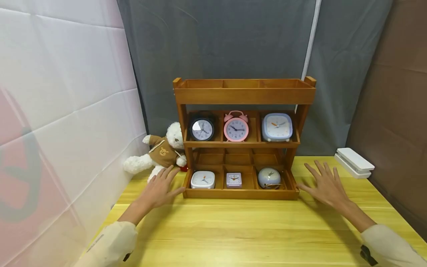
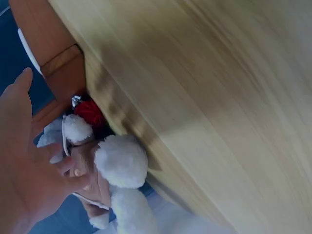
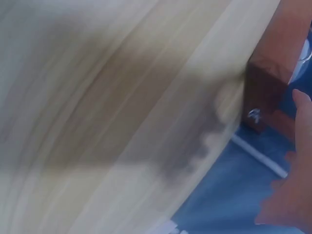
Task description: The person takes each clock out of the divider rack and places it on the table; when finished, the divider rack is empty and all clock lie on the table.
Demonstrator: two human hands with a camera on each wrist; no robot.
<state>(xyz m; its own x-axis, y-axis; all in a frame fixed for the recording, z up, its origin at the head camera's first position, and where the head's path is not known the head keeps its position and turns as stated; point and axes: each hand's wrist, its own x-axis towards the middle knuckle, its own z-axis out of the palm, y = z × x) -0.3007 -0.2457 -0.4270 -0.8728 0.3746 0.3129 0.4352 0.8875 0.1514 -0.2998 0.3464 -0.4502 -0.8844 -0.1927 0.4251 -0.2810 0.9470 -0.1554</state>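
Left hand [image 1: 161, 190] and right hand [image 1: 324, 185], fingers spread and empty, are near eight and four o'clock of the rack [image 1: 245, 96] between them, seemingly reaching it, so the next move probably needs an even two-sided grip.

1. A pale yellow wood-grain tabletop [image 1: 233, 230] carries a brown wooden three-tier rack [image 1: 241, 145], with a white plush bear in a brown hoodie [image 1: 162, 152] resting at its 9 o'clock and a flat white two-layered rectangular case [image 1: 355, 163] at its 3 o'clock.
2. At the rack's 12 o'clock, the top tier [image 1: 245, 97] shows three compartments.
3. On the middle tier [image 1: 217, 145], a round pink twin-bell alarm clock [image 1: 236, 129] stands between a round black clock [image 1: 202, 129] at its 9 o'clock and a rounded-square blue-framed clock [image 1: 277, 127] at its 3 o'clock.
4. On the lower tier [image 1: 241, 194], a small square lavender clock [image 1: 234, 180] has a rounded-square white clock [image 1: 202, 180] at its 9 o'clock and a domed grey clock [image 1: 269, 178] at its 3 o'clock.
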